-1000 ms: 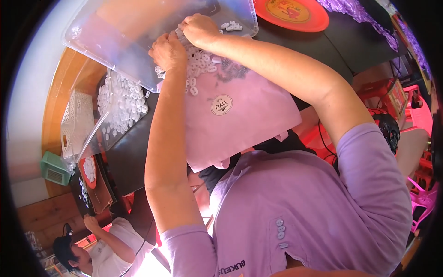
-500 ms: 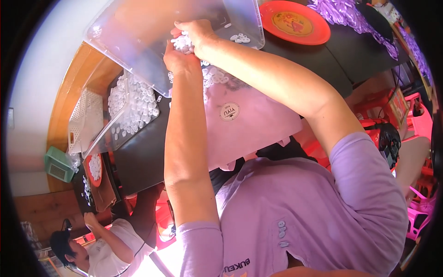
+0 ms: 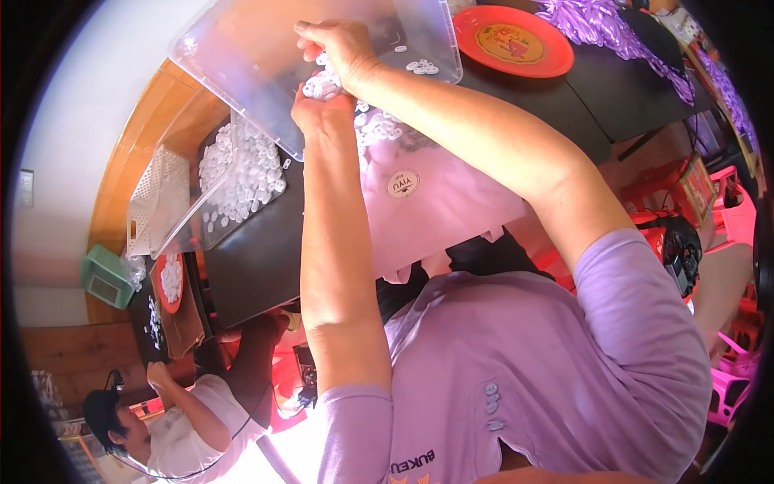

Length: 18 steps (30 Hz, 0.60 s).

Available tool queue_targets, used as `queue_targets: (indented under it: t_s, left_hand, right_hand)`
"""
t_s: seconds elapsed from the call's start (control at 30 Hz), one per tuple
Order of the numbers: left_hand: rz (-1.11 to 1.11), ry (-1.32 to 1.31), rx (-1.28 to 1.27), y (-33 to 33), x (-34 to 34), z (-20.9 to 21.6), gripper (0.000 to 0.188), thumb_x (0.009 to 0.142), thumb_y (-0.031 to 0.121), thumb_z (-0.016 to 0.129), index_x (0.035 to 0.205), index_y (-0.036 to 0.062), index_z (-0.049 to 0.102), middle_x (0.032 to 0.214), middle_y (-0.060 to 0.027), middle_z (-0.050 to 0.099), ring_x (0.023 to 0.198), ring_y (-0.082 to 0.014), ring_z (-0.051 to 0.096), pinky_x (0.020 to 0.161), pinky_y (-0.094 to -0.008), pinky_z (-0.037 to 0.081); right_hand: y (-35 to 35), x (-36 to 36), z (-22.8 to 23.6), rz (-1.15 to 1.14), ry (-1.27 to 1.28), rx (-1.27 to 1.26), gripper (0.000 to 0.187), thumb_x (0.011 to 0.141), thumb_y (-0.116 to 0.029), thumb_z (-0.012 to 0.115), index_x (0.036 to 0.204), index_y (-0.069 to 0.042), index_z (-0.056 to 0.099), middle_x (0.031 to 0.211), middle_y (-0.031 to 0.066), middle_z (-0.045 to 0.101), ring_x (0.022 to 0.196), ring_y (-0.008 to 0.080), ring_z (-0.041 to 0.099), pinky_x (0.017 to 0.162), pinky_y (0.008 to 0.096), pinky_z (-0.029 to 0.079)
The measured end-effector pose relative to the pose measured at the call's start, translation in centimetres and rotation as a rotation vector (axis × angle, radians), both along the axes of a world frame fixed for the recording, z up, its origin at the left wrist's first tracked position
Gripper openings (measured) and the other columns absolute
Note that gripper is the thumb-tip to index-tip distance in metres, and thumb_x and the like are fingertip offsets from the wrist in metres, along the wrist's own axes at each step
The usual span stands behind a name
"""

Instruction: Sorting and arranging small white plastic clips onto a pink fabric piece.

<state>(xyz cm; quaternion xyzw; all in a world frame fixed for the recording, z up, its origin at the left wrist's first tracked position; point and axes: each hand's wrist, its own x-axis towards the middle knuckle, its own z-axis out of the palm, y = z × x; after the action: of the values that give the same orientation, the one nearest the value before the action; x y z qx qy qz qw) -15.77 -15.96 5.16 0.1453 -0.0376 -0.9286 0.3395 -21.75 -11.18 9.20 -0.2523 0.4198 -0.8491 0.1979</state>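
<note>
— White plastic rings (image 3: 326,83) are seen heaped in the clear plastic tray (image 3: 242,48), which is tilted up at the far edge of the dark table (image 3: 258,258); more of them are scattered on the pink sheet (image 3: 451,202) just below the tray's lower rim.

— How much room is left around the tray?

— Little on the left: a second clear tray of white rings (image 3: 238,181) lies just beside it, and a white slotted basket (image 3: 157,198) is set against the table's left edge. To the right, a red round plate (image 3: 516,40) is placed near the tray's corner, with purple ribbon (image 3: 597,20) beyond it at the far right edge. Bare dark table is seen only at the near left part.

— And the hands?

— The left hand (image 3: 318,109) is raised with the forearm nearly upright, cupped at the tray's lower rim, and a clump of rings is held in it. The right hand (image 3: 343,48) is reached over from the right with the arm stretched long, palm down, fingers curled on the rings above the left hand. The two hands are nearly touching.

— Anyone else nearby?

— A person in a white shirt (image 3: 193,427) is seated at the near left corner, beside a small red dish of white pieces (image 3: 169,282).
</note>
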Motion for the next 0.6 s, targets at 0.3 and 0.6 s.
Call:
queue_targets:
  t_s: [0.3, 0.6]
  left_hand:
    - [0.005, 0.028, 0.153, -1.8, 2.0, 0.2, 0.029, 0.097, 0.030, 0.034, 0.099, 0.0080, 0.053, 0.101, -0.0078, 0.057, 0.097, -0.0341, 0.055, 0.084, -0.0532, 0.048]
    - [-0.060, 0.177, 0.298, 0.1, 5.2, -0.6, 0.031, 0.097, 0.029, 0.034, 0.097, 0.0061, 0.054, 0.092, -0.0048, 0.057, 0.092, -0.0317, 0.057, 0.081, -0.0532, 0.050]
  right_hand:
    - [3.2, -2.9, -0.5, -0.159, 0.252, 0.221, 0.033, 0.076, -0.035, 0.074, 0.073, -0.003, 0.068, 0.071, 0.0046, 0.066, 0.065, 0.0121, 0.059, 0.061, 0.0284, 0.044]
    - [8.5, -1.6, -3.3, -0.070, 0.188, 0.248, 0.021, 0.084, -0.021, 0.072, 0.080, -0.001, 0.069, 0.079, 0.0044, 0.067, 0.074, 0.0100, 0.059, 0.074, 0.0251, 0.044]
